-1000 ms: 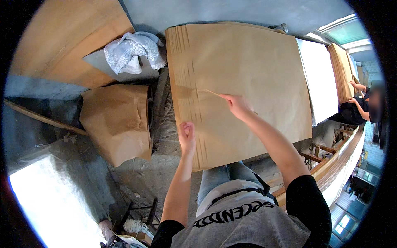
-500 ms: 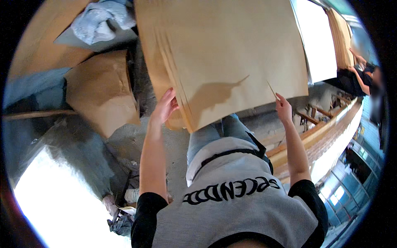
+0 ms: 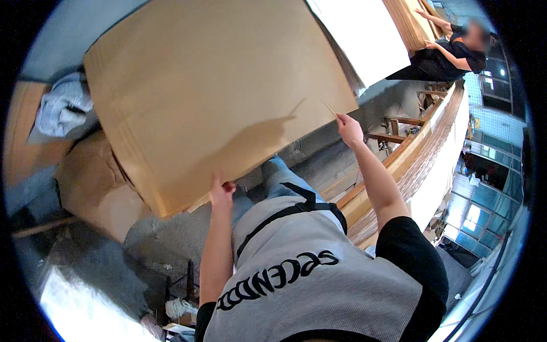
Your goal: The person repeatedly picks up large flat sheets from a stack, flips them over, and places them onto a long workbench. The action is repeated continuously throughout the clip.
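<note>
So the big brown cardboard sheet (image 3: 216, 97) takes up most of the upper half of the view, tilted, with its low corner pointing toward 7 o'clock. Left hand (image 3: 221, 194) has the fingers (image 3: 228, 186) curled over the bottom edge near that corner — pinched shut on the board. Right hand (image 3: 348, 130) is up at about 2 o'clock from the left one, fingers closed on a thin stick (image 3: 330, 108) right by the sheet's right-hand corner; whether the stick touches the card I can't tell.

Around it: a crumpled grey-white cloth (image 3: 61, 108) at 9 o'clock, lying on another brown panel, and a smaller brown cardboard piece (image 3: 91, 182) just below that, partly tucked under the big sheet. A white sheet (image 3: 364, 40) sits at 1 o'clock — past it another person (image 3: 450, 51) with both arms out over a stack of brown boards. A wooden rail (image 3: 421, 154) runs along the right side, near the right forearm. Rough grey floor (image 3: 159, 245) down at 7 o'clock.
</note>
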### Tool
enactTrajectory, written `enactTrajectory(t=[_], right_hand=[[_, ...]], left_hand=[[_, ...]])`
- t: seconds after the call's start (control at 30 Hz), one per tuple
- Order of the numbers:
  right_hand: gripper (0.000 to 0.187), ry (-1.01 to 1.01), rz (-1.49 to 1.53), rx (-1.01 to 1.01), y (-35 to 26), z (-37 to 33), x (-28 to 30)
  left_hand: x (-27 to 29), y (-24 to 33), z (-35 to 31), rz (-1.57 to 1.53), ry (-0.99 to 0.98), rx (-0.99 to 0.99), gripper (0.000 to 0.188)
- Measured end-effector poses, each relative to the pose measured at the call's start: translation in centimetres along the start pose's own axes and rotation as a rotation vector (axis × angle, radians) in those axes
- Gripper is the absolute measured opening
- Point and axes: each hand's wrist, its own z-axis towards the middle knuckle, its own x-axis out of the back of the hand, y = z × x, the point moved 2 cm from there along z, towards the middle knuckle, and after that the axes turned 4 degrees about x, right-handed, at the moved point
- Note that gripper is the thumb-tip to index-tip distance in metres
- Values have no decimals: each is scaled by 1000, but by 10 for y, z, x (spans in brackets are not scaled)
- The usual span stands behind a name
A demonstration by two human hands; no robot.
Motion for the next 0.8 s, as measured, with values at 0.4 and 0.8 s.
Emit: enactTrajectory(t=[0.4, 0.8], right_hand=[[24, 71, 532, 82, 135, 83, 27], [20, 231, 526, -273, 227, 238, 9]], left_hand=[[58, -1, -14, 86, 111, -69, 25], [-5, 12, -50, 256, 488, -15, 22]])
